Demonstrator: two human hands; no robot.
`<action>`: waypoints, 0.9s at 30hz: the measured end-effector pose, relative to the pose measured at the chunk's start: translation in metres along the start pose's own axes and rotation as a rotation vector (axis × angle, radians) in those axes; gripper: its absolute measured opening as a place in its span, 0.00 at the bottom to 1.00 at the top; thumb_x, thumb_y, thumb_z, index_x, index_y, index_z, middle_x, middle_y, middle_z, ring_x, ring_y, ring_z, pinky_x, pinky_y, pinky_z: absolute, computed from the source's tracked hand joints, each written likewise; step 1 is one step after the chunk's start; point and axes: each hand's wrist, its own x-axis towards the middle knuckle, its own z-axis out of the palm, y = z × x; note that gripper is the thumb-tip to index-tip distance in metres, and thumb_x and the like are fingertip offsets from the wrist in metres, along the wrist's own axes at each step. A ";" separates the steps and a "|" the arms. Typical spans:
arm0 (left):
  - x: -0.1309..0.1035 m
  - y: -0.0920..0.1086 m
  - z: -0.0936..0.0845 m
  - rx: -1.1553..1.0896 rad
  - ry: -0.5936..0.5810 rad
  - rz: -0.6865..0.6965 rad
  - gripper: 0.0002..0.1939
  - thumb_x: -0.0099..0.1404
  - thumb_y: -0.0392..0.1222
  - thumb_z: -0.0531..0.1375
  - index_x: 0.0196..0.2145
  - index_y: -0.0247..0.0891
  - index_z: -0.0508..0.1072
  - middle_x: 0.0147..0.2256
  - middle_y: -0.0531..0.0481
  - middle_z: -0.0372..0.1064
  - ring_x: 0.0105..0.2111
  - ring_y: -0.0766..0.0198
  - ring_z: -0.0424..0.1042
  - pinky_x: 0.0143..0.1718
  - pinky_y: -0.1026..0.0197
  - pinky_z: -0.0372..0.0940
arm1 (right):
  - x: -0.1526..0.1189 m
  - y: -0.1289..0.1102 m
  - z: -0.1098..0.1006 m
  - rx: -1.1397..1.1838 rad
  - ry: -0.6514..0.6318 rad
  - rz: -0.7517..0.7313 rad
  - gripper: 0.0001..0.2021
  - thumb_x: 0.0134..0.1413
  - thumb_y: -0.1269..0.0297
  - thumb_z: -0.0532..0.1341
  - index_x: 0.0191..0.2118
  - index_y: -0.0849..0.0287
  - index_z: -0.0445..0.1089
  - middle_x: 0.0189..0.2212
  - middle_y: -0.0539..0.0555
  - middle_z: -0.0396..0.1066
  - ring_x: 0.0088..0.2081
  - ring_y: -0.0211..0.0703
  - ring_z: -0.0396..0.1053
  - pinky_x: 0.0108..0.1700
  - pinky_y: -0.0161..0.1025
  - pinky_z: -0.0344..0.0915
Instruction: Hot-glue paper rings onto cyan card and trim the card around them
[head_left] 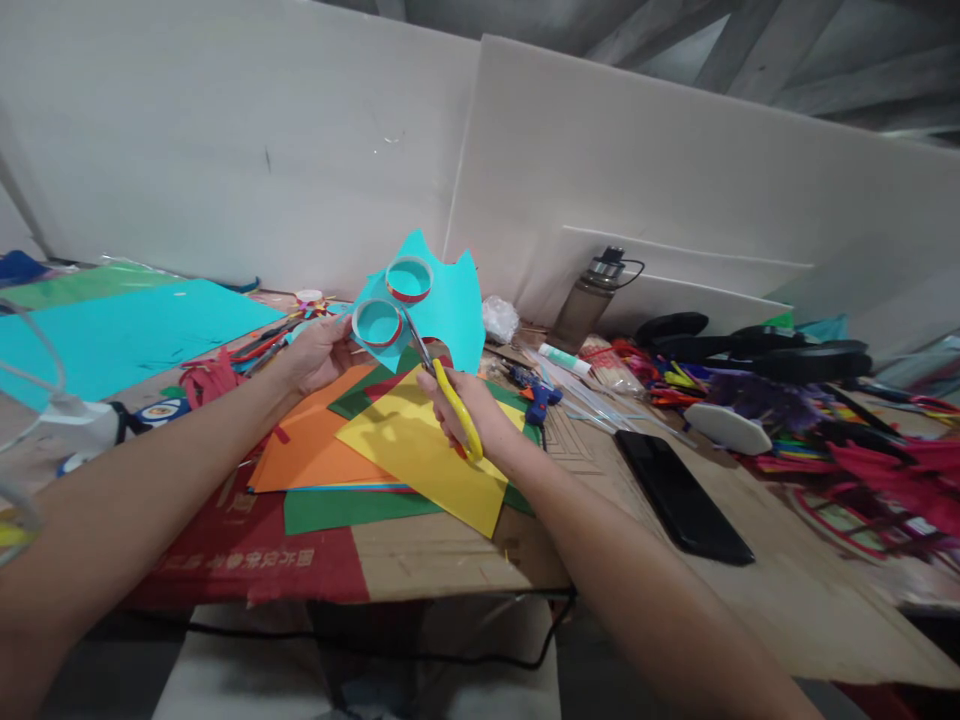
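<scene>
My left hand (326, 352) is closed on the left edge of a turquoise sheet (461, 310) with a jagged, cut outline, held up above the table. Two short rings with turquoise insides and pale rims are against the sheet: a nearer ring (377, 340) beside my left fingers and a farther ring (409, 296) up and to the right. Whether they are stuck to it I cannot tell. My right hand (472, 415) grips yellow-handled scissors (459, 412), their blades pointing up and left beside the rings. Below lie yellow paper (420, 460), orange paper (315, 440) and green paper (352, 510).
A black phone (682, 495) lies on the cardboard at right. Behind it are a blue glue gun (541, 400), a glue stick (566, 360) and a bottle (589, 300). A large turquoise sheet (150, 330) covers the left side. White boards (300, 150) stand behind; craft supplies crowd the right.
</scene>
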 end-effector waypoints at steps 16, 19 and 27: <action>-0.001 0.002 -0.003 0.004 -0.039 -0.022 0.09 0.75 0.38 0.56 0.39 0.35 0.76 0.31 0.50 0.80 0.32 0.62 0.78 0.40 0.56 0.78 | 0.000 0.005 -0.003 -0.057 0.015 -0.033 0.21 0.59 0.41 0.64 0.33 0.54 0.64 0.18 0.44 0.60 0.14 0.34 0.59 0.13 0.33 0.59; 0.002 0.000 -0.007 0.004 -0.028 -0.040 0.07 0.75 0.38 0.58 0.40 0.33 0.75 0.32 0.49 0.80 0.32 0.62 0.79 0.40 0.55 0.78 | -0.002 0.000 -0.003 -0.047 -0.005 -0.019 0.20 0.60 0.42 0.64 0.33 0.54 0.63 0.18 0.43 0.59 0.15 0.33 0.59 0.14 0.31 0.60; 0.006 -0.003 -0.013 0.048 -0.066 -0.022 0.09 0.74 0.40 0.59 0.47 0.33 0.76 0.37 0.46 0.82 0.37 0.62 0.79 0.46 0.54 0.77 | -0.011 -0.015 -0.006 -0.026 -0.043 0.049 0.15 0.70 0.50 0.56 0.36 0.56 0.64 0.17 0.41 0.59 0.12 0.30 0.56 0.13 0.29 0.57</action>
